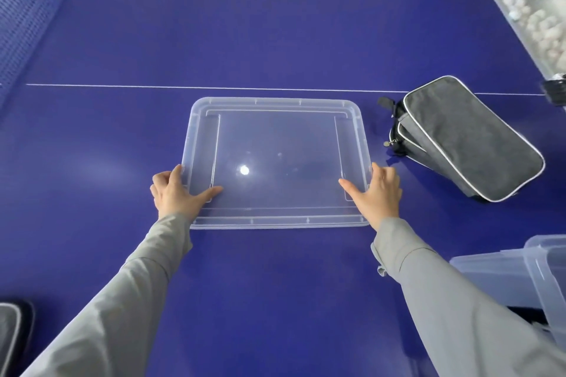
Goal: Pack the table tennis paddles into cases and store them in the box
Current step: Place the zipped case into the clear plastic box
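The left hand (174, 193) and the right hand (378, 193) each grasp the clear lid (275, 156) near its close corners, with thumbs lying on the top face and fingers curled over the side rims. The lid lies flat on the blue table (275, 24). Both holds sit at the near end, so on a lift the far end is likely to sag or tip, and the smooth plastic could slide out from under the thumbs. A thin lid may also twist if one hand rises ahead of the other. Swung to the right, its edge could knock the grey cases (468, 144) stacked just beside it, or catch the rim of the box (545, 266) at the near right edge of view. Closing the box now would probably be too soon: those cases are outside it, and another case (12, 333) shows at the near left corner. No paddle is visible, so I cannot tell whether they are packed. Both arms reach forward, nearly straight, in grey sleeves (137, 285), palms down and turned slightly inward, hands set apart by the lid's width. A tray of white balls (539, 24) runs along the far right
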The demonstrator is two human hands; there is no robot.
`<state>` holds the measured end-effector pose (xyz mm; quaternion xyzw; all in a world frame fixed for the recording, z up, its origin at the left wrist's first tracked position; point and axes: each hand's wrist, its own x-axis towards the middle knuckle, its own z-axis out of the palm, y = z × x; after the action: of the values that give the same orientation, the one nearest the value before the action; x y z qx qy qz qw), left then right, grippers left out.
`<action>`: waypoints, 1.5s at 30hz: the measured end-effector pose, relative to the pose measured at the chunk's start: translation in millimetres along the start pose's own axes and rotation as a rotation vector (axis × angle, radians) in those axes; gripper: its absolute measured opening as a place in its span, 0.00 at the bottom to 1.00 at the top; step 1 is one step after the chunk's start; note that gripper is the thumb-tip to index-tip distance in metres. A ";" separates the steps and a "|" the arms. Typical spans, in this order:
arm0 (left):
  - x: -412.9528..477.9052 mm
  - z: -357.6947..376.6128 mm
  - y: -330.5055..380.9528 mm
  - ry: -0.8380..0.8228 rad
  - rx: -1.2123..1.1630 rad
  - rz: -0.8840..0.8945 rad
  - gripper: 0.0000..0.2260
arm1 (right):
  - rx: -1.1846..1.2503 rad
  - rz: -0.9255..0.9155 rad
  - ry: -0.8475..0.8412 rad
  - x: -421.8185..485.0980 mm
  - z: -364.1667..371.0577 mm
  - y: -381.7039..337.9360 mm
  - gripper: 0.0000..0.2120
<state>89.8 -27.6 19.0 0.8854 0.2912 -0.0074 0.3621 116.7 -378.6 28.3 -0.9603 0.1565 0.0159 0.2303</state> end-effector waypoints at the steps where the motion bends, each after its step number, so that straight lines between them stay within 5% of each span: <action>1: -1.7 -0.6 0.7 -0.001 0.014 0.005 0.39 | 0.016 0.010 -0.003 -3.6 -1.9 0.4 0.38; 15: -179.5 -49.8 -68.0 -0.155 0.488 -0.015 0.40 | -0.126 -0.160 -0.264 -165.4 -36.1 49.5 0.39; 25: -326.5 -147.1 -163.6 0.209 0.466 -0.142 0.35 | -0.085 -0.332 -0.396 -252.5 -35.2 16.6 0.38; 32: -291.1 -261.8 -252.2 0.236 0.360 -0.422 0.37 | -0.028 -0.401 -0.468 -310.2 4.9 -83.7 0.35; 38: -210.5 -317.3 -323.5 0.002 0.245 -0.505 0.38 | 0.205 -0.237 -0.586 -390.2 76.8 -194.8 0.31; 45: -158.2 -315.8 -344.2 -0.174 -0.155 -0.450 0.34 | 0.270 -0.102 -0.679 -445.6 140.7 -283.7 0.30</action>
<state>-283.4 291.1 68.1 0.7640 0.4485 -0.1415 0.4418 -213.6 54.7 72.4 -0.8678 0.0239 0.3013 0.3943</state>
